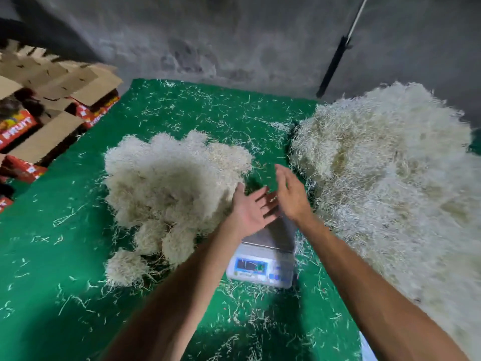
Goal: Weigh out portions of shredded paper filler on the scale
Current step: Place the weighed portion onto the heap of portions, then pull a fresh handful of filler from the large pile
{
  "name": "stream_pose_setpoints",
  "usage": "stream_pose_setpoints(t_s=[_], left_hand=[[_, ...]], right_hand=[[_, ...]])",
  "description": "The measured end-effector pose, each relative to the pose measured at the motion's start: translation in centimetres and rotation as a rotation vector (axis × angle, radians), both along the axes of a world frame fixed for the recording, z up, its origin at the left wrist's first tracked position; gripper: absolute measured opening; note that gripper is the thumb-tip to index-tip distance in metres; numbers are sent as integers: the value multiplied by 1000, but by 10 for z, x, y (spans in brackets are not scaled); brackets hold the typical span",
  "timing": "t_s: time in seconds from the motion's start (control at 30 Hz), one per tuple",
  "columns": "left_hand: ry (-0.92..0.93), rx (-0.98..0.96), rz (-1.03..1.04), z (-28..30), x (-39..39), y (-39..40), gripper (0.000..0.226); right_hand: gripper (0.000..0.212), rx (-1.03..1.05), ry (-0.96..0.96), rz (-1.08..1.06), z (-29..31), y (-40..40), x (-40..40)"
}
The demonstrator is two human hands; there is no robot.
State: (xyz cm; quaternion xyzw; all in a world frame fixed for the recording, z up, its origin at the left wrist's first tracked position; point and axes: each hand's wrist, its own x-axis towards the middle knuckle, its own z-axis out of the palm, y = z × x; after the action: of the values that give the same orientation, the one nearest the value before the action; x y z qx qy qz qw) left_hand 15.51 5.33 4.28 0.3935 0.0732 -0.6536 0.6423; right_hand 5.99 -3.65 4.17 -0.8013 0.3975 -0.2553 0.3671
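Legible marking: one item only — the word "FRUITY" in yellow capitals on the red side of a cardboard carton [16, 131] at the left edge of the view. Neighbouring red cartons [100, 113] carry print, too blurred to read. The scale [260, 267] shows a lit blue display — its digits cannot be made out. Panel labels beneath are likewise unreadable.

Over the scale [263, 259] both hands, left hand [250, 211] and right hand [291, 196], crowd the pan. A mound of balled filler [166, 183] presses close on the left; the big loose heap [385, 173] walls the right, seemingly touching the scale's side. Open green mat [52, 256] lies nearer and far left.
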Motion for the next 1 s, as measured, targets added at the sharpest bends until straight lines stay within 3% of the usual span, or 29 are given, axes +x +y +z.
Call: stream_pose_setpoints(t_s=[0.1,0.2,0.27,0.33,0.43,0.5,0.53,0.63,0.7,0.8,0.83,0.93,1.0], left_hand=[[-29,-18,-107,-6,-36,-39,90],[-118,-11,-210,-14,-74,-70,88],[-268,43,-319,-21,-108,-87,84],[-432,121,-422,-35,-142,-97,79],[-620,249,-530,-64,-177,-97,74],[-655,300,-522,-82,-187,-90,64],[-620,321,-502,-88,-189,-87,62],[-352,312,-490,-93,-190,-83,67],[-299,253,-553,-87,-192,-83,63],[-606,224,-496,-67,-184,-86,45],[-727,183,-461,-59,-178,-89,44],[-997,69,-556,-16,-157,-99,52],[-1001,15,-604,16,-148,-109,75]], right_hand=[[43,-236,179,-84,-16,-37,-64],[53,-519,617,-96,-43,-67,-122],[61,-495,910,-38,-75,-73,-162],[53,-288,1037,43,-112,-60,-194],[38,-178,965,6,-145,-28,-216],[24,-72,771,-109,-147,-17,-212],[17,7,621,-149,-142,-13,-209],[32,338,35,-296,-111,-2,-194],[33,323,-172,-345,-92,0,-189],[19,48,-172,-419,-70,-6,-197],[25,-29,-140,-435,-64,-10,-201],[84,-117,121,-258,-47,-23,-212],[107,-218,262,-181,-34,-31,-216]])
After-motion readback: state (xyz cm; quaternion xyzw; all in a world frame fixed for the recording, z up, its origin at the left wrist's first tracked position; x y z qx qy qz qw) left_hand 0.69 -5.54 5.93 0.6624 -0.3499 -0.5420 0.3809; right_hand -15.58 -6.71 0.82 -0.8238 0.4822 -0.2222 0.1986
